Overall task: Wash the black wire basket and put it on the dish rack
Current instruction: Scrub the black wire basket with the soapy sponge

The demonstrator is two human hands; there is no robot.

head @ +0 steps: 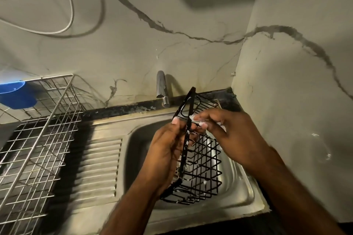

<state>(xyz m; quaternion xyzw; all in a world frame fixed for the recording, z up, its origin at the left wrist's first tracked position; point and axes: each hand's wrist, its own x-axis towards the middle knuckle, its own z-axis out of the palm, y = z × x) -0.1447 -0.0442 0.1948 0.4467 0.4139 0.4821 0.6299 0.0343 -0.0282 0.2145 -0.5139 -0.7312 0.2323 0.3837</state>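
Observation:
I hold the black wire basket point(202, 168) on its end above the steel sink point(246, 192). Specks of white foam dot its wires. My left hand point(166, 150) grips the basket's flat back panel from the left side. My right hand point(223, 129) reaches in from the right, and its foam-covered fingertips pinch the upper part of the basket near the back panel; whether it holds a sponge I cannot tell. The metal wire dish rack point(38, 139) stands at the left on the counter.
A chrome tap point(162, 89) rises behind the sink; no water stream shows. A ribbed drainboard point(101, 166) lies between sink and rack. A blue plastic bowl point(17, 95) sits at the rack's far left. Marble-patterned walls close in behind and at the right.

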